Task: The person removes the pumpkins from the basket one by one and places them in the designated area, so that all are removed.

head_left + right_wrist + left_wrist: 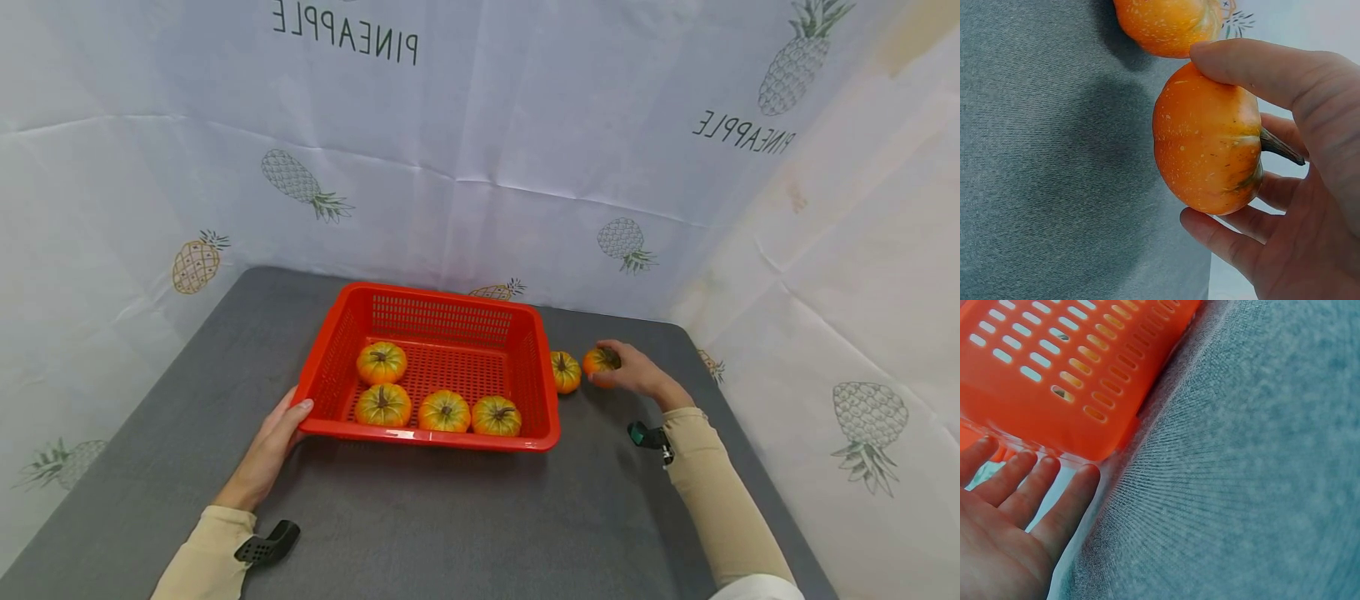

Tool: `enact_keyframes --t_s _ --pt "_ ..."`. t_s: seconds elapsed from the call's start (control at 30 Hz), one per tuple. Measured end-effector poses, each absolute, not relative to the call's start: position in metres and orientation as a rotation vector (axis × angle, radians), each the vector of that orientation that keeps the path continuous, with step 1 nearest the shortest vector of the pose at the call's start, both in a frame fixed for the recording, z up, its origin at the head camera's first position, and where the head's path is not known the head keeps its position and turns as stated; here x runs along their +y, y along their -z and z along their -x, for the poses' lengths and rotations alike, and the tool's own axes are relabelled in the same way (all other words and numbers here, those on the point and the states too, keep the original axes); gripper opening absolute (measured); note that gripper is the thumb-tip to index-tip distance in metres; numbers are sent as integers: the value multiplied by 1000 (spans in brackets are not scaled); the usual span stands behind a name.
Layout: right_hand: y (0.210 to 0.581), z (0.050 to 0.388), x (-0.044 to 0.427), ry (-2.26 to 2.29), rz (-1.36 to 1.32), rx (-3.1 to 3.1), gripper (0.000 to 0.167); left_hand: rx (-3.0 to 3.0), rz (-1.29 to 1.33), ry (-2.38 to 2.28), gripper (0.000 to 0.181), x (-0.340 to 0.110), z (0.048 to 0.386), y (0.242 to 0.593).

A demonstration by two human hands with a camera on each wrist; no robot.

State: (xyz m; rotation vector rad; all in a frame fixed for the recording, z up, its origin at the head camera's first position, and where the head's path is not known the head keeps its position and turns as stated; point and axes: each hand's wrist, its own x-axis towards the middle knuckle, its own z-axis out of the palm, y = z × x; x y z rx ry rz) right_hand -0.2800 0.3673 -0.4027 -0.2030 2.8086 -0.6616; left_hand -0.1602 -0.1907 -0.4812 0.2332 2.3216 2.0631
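Observation:
My left hand [274, 433] holds the front left corner of a red plastic basket [472, 439], its thumb on the rim. From below in the left wrist view, the fingers [1063, 515] reach up to the basket's rim. Several small orange pumpkins [445, 412] sit inside, along the front and left. To the right of the basket, my right hand [637, 371] grips another small pumpkin [1207, 140]. Thumb and fingers are on opposite sides of it, with the stem toward the palm. A further pumpkin [566, 372] lies on the table between basket and right hand.
The dark grey table [450, 525] runs to a white curtain [480, 108] printed with pineapples at the back and both sides. Each wrist carries a black strap-on device, one [268, 543] at the left and one [649, 437] at the right.

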Motion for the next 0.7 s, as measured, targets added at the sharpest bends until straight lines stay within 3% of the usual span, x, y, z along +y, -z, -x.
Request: enact_keyframes --t_s 0.7 --pt "412 282 368 534 234 2853 74 2324 -202 -2042 62 -190 160 479"
